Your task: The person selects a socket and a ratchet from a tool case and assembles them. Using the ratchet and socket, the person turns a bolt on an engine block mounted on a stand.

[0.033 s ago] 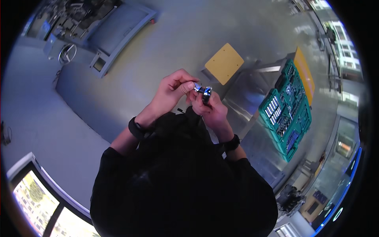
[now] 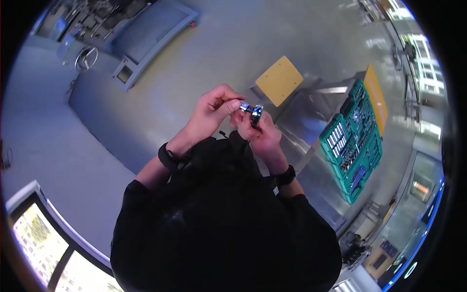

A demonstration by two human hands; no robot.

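Between my two hands, in front of my chest, is a shiny chrome tool with a round, dark-edged head, which looks like a ratchet wrench (image 2: 257, 112). My right hand (image 2: 265, 136) is closed round it, with most of its handle hidden by the fingers. My left hand (image 2: 212, 111) pinches a small chrome piece, seemingly a socket (image 2: 244, 105), between thumb and fingers. This piece lies right against the round head; whether they are joined I cannot tell. Both wrists wear black bands.
On a metal table (image 2: 311, 116) to my right lies an open green tool case (image 2: 351, 146) with sockets and bits. A yellow stool (image 2: 279, 81) stands ahead. Farther left are a blue-grey frame (image 2: 151, 36) and a handwheel (image 2: 86, 59).
The surroundings have shifted slightly in the picture as my head moved. Both hands keep the same grip.
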